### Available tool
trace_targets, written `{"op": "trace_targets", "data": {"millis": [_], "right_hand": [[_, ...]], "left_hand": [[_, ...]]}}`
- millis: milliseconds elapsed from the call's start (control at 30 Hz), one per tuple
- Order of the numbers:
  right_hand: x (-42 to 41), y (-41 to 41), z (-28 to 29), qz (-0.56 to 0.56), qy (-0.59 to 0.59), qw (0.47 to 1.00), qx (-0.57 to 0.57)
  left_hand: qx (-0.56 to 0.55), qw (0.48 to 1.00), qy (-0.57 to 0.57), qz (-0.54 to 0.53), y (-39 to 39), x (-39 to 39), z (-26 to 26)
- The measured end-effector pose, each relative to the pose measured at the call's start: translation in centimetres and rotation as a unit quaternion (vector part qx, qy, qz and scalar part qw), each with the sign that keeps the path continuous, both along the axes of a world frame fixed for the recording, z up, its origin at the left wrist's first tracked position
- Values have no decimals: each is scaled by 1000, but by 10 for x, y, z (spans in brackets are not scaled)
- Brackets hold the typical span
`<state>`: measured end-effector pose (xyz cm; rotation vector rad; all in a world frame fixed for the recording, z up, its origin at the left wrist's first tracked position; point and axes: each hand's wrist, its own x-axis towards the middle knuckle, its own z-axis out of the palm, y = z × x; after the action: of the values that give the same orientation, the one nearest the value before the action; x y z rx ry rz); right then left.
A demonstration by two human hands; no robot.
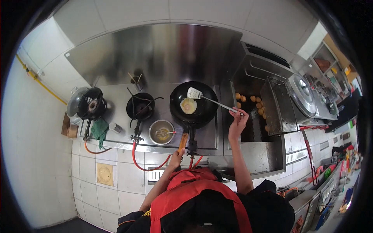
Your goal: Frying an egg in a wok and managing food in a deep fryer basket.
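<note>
My left hand [177, 158] is closed around the wooden handle [183, 142] of a black wok [204, 115], which stands on a burner. A fried egg [188, 106] with a pale yolk lies in the wok. With my right hand [238, 123] I hold the metal handle of a slotted spatula [194, 93]; its blade is over the wok, just above the egg in the view. Whether the blade touches the egg or the wok cannot be told. Left of the wok, a steel bowl [151, 132] holds a whisk [163, 132] and some yellow liquid.
A deep fryer [256, 128] with several round golden pieces [259, 105] and a wire basket [279, 106] stands on the right. Leftward are a bare burner [140, 107], a shaker [115, 127], a green cloth [99, 131] and another burner [92, 104]. Red gas hoses [140, 164] hang at the front edge.
</note>
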<state>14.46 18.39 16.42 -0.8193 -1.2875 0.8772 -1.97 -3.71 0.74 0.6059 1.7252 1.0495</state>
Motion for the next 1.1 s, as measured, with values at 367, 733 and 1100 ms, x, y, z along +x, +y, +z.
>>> {"op": "trace_targets", "data": {"millis": [367,733,1100], "right_hand": [[5,-24,-8,34,95,993,-67],[24,-28,-3,-51,-34,998,-19],[3,-16,-38,-105,-31,991,-75]], "left_hand": [[133,989,65,-28,-4,11,-16],[62,996,-12,-68,19,-17,-35],[20,998,-44,-38,-4,-9,-3]]}}
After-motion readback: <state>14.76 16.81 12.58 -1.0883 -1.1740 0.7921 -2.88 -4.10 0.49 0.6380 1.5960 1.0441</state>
